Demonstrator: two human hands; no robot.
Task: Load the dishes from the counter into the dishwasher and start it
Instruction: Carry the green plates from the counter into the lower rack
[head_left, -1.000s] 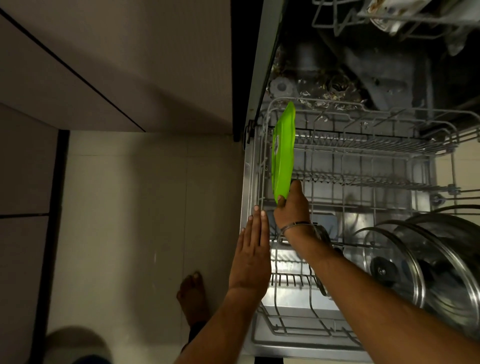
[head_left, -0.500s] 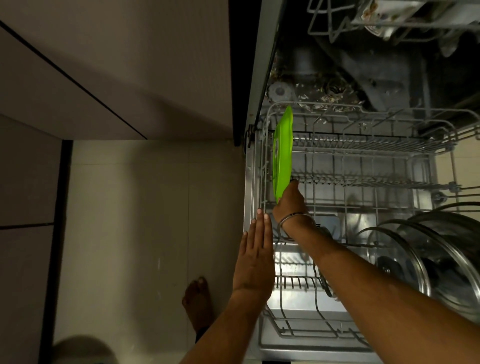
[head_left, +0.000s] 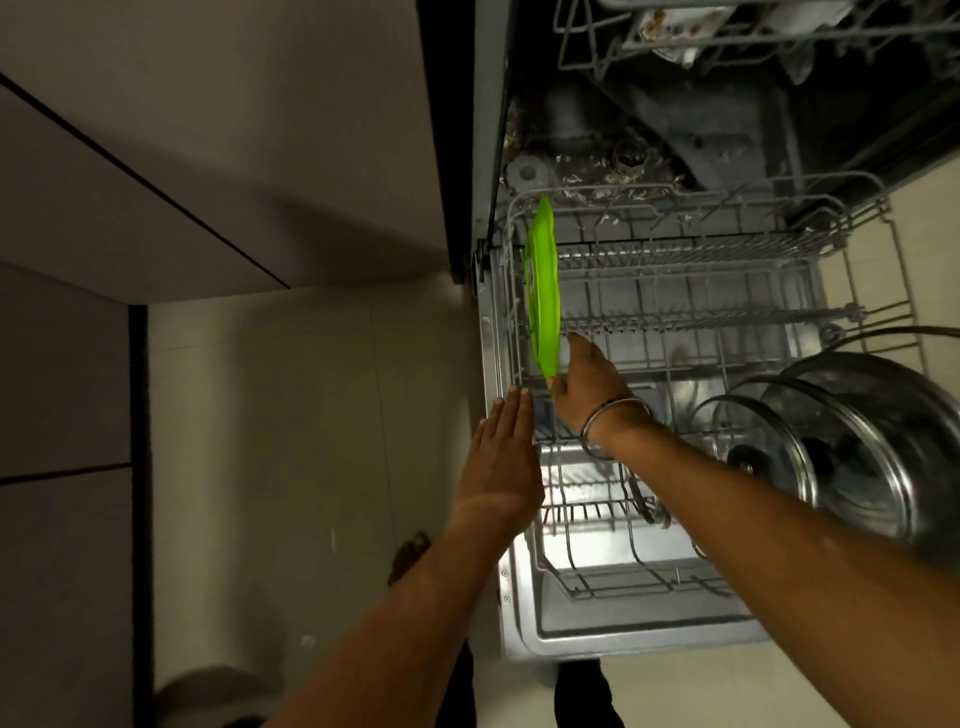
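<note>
Green plate (head_left: 543, 291) upright on edge, lower rack (head_left: 727, 249) left side.

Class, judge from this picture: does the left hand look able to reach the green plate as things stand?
Probably yes: the left hand lies flat at the rack's edge, just below the green plate, with nothing between.

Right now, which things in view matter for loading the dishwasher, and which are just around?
In play:
green plate, on edge at the rack's left side
right hand, gripping its near edge
left hand, flat by the rack rim
lower rack

Just around:
steel lids
upper rack
floor
</note>
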